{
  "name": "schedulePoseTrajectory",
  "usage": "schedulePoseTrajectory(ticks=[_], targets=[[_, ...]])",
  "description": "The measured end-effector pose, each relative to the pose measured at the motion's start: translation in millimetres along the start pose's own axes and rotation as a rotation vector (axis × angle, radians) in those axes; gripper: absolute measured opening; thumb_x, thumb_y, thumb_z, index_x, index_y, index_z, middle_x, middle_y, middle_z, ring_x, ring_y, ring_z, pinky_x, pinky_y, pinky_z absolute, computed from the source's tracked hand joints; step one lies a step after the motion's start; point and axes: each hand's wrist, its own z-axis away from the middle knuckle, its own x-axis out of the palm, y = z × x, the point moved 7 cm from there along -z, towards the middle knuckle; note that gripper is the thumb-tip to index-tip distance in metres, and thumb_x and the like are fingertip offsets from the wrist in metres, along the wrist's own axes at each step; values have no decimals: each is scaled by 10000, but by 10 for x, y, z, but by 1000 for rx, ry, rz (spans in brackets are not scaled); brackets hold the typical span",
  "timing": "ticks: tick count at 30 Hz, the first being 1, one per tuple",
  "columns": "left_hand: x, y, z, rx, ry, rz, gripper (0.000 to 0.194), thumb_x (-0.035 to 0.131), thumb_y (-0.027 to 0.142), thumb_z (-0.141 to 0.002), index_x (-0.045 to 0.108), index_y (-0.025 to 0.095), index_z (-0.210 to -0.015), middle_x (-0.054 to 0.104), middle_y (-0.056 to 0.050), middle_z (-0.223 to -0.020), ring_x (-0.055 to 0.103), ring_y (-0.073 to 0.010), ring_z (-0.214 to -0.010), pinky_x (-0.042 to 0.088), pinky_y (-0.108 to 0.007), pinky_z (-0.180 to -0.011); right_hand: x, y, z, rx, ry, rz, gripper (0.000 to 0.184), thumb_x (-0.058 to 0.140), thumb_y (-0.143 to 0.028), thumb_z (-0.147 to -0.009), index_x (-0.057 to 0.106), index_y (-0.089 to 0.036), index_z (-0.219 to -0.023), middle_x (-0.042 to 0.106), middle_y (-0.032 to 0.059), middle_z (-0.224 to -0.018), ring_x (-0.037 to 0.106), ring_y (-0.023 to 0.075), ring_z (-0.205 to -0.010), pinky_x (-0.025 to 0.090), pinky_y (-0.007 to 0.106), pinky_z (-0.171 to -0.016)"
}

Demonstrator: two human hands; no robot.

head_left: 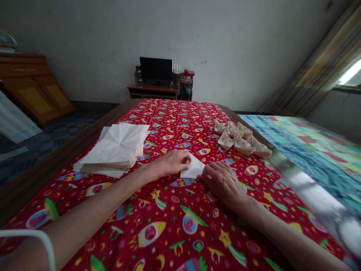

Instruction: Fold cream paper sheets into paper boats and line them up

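Observation:
A small piece of folded white paper (193, 168) lies on the red patterned cloth, between my two hands. My left hand (176, 162) has its fingers curled and closed on the paper's left edge. At the lower right corner of the same paper, my right hand (221, 178) pinches with bent fingers; its fingertips are partly hidden. To the left sits a stack of creased white paper sheets (117, 145), the top one marked with star-like fold lines. Several folded paper shapes (244, 145) with raised points stand grouped at the right.
The red cloth (180, 124) covers a long table with a dark wooden edge (93, 131). Beyond it are a monitor (156, 69) and speakers on a stand. A bed with a coloured cover (304, 150) borders the right side; a wooden cabinet (36, 88) stands at the left.

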Motion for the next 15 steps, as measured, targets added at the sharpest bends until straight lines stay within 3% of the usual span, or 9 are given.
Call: schedulePoseTrajectory(ticks=[3, 7, 10, 15], targets=[[-27, -70, -74, 56, 32, -61, 309, 657, 194, -752, 601, 151, -1053, 616, -56, -988, 583, -182, -915, 466, -287, -824, 46, 72, 16, 27, 54, -56, 196, 449, -366, -923, 582, -226, -888, 591, 60, -838, 541, 196, -780, 411, 321, -689], [-15, -164, -100, 141, -3, -78, 550, 692, 292, -750, 499, 154, -1246, 510, -113, -1268, 443, -235, -1216, 347, -367, -1035, 97, 124, 103, 33, 85, -64, 244, 451, -424, -909, 536, -246, -1052, 572, 84, -960, 545, 232, -901, 455, 359, -742], [18, -214, -117, 135, -66, -57, 565, 682, 302, -766, 483, 146, -1271, 508, -118, -1277, 447, -224, -1216, 341, -362, -1039, 111, 172, 151, 80, 96, -31, 285, 466, -457, -893, 523, -224, -1048, 571, 93, -950, 555, 243, -911, 463, 361, -727], [-14, -204, -146, 114, -58, -41, 596, 699, 303, -746, 491, 140, -1280, 520, -96, -1184, 481, -210, -1131, 383, -335, -989, 130, 244, 178, 76, 99, -37, 315, 455, -492, -888, 538, -220, -1023, 599, 99, -905, 588, 248, -852, 465, 354, -666]])
